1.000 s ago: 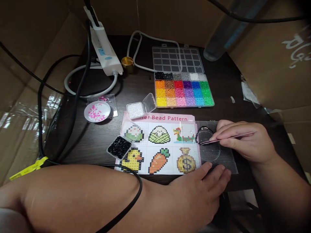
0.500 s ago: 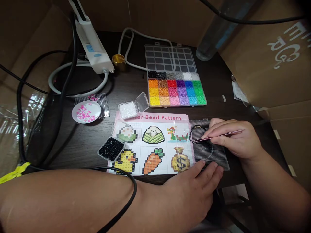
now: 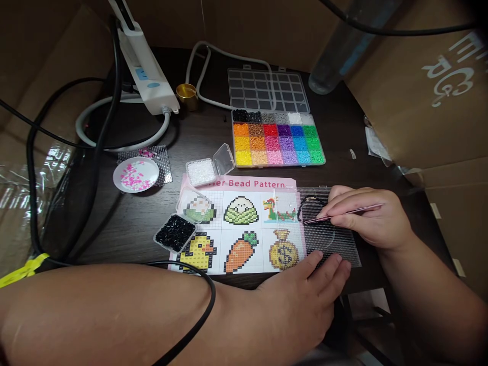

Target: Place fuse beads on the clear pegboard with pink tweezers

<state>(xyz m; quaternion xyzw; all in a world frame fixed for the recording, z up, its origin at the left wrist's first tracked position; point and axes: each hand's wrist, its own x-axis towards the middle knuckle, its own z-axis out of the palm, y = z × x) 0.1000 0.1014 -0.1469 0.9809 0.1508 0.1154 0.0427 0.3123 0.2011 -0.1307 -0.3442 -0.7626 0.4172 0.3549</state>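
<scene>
My right hand (image 3: 368, 216) pinches a pair of pinkish tweezers (image 3: 348, 212), whose tips reach down to a clear pegboard (image 3: 343, 249). Black beads (image 3: 301, 211) form a curved outline on the board, partly covered by the hand. Whether a bead sits in the tips is too small to tell. My left hand (image 3: 312, 300) lies with its fingers stretched out over the board's near edge. Under the board's left part is a bead pattern sheet (image 3: 263, 183) with printed pictures, among them a carrot and a money bag. An open box of black beads (image 3: 176, 234) stands on the sheet's left side.
A divided case of coloured beads (image 3: 278, 138) lies open behind the sheet. Nearby stand a small box of white beads (image 3: 201, 172), a white dish of pink and white beads (image 3: 136, 174) and a gold cup (image 3: 186, 96). A power strip (image 3: 147, 71) and cables occupy the left.
The view has shifted very slightly. Both hands stay at the board, and the tweezers keep nearly the same place at the black outline.
</scene>
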